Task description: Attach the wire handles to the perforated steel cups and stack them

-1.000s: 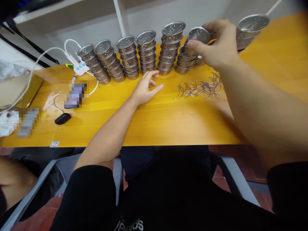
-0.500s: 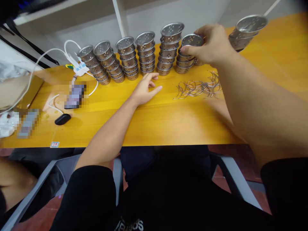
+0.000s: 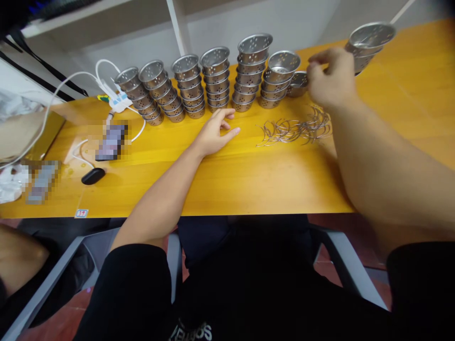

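We see the fingers of the right hand [image 3: 332, 78] bent at the upper right of the frame, thumb and forefinger a little apart and nothing visible between them; the remaining fingers are too hidden for us to judge. Just beside the fingertips, to their left, sits a low perforated metal cup [image 3: 297, 85], partly covered by the stack next to it. The left hand [image 3: 217, 132] lies near the centre, its thumb spread away from its loosely curled fingers, and we see nothing in its grasp. Above it, across the upper middle, six stacks of perforated metal cups [image 3: 216, 76] form a row, and one more cup stack [image 3: 368, 42] shows at the upper right, behind the right hand. Right of centre we find a tangle of curved metal wires [image 3: 295, 130] on the yellow worktop [image 3: 256, 184]. Farther left are a small black oval case [image 3: 93, 176], a pixelated dark device [image 3: 112, 142] and a white power strip [image 3: 120, 101]. At the lower left edge, we notice another person's bare limb [image 3: 21, 258].
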The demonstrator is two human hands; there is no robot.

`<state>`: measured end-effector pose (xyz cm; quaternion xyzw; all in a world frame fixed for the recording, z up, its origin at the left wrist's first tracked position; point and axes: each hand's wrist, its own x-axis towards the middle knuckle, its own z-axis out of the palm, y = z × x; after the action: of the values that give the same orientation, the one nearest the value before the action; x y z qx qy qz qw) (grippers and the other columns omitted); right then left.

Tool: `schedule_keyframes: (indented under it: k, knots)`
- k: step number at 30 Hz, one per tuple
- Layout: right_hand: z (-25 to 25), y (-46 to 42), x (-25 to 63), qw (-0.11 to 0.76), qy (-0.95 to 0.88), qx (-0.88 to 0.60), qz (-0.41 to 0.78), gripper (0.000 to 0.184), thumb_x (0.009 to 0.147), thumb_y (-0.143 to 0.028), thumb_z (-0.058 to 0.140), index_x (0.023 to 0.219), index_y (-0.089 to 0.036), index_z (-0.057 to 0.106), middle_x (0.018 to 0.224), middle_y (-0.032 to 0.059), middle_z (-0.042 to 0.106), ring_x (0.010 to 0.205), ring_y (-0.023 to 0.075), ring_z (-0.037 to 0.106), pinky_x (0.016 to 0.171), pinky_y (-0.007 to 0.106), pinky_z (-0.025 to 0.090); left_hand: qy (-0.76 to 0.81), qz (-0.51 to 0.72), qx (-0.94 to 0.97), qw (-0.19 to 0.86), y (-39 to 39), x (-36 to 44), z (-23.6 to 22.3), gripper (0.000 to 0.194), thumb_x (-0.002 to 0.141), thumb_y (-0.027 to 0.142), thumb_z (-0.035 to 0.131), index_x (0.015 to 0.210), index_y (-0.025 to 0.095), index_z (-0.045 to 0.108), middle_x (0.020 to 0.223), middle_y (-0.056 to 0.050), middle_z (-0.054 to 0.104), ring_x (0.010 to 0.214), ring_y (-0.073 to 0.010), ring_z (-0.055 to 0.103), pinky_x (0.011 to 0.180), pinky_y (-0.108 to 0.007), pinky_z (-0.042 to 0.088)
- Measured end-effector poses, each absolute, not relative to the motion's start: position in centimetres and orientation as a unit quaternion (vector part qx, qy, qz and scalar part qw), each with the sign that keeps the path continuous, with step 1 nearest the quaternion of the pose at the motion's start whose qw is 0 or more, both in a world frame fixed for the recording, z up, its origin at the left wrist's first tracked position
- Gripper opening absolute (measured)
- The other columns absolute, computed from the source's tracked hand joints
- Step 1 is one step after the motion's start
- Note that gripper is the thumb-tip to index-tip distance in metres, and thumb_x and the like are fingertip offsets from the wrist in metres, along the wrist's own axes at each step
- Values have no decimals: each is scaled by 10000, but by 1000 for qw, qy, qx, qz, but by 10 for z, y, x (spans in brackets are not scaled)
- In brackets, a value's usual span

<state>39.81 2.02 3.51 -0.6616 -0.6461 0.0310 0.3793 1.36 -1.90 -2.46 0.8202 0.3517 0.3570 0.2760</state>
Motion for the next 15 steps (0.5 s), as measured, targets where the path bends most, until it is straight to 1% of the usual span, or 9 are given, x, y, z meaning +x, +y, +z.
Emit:
schedule_keyframes:
  k: [1,3,5,8,10,12,15]
  knots:
    - [35,14,397,343,-640,-687,29,373,1242,5,693,1569,-66,857,1616,314,844,1451,281,815,1244,460,590,354,356,820,277,-20,14,-24,604,1133,272,878,1696,223,665,1663,-152,795,1189,-193,847,1178,-399,711]
    - [35,4,391,272,-636,-722,29,435,1101,95,808,1474,-93,928,1564,277,884,1409,282,838,1215,432,591,361,353,817,279,-21,14,-22,614,1117,257,885,1692,226,673,1669,-157,800,1190,-200,849,1183,-411,711]
    - [34,-1,383,240,-638,-731,31,411,1045,110,865,1365,-128,961,1535,261,895,1382,291,850,1203,447,583,369,353,812,282,-23,14,-21,610,1107,249,892,1681,245,686,1670,-148,807,1188,-201,847,1188,-415,709]
    - [35,-4,373,218,-625,-750,22,274,1041,6,979,1259,-158,960,1494,250,905,1320,312,869,1136,491,579,371,355,808,289,-24,15,-19,592,1101,244,898,1661,258,705,1656,-135,815,1185,-196,846,1193,-406,705]
    - [41,-8,368,194,-607,-770,14,177,1040,-52,1005,1164,-168,951,1425,237,928,1267,322,881,1069,502,575,370,352,810,287,-24,15,-18,591,1104,238,897,1663,249,705,1655,-141,817,1190,-198,849,1202,-408,705]
    - [53,-16,363,181,-585,-791,6,147,1041,-52,974,1094,-184,935,1375,233,944,1244,334,889,1042,508,577,368,349,815,282,-24,15,-18,594,1108,238,894,1669,233,698,1655,-153,818,1196,-205,854,1207,-418,706]
    - [79,-33,356,205,-565,-799,-6,115,1102,-94,904,1123,-202,937,1377,252,945,1274,376,900,1068,539,615,358,355,817,279,-23,15,-19,576,1119,248,885,1664,225,700,1645,-157,818,1200,-208,859,1194,-412,710]
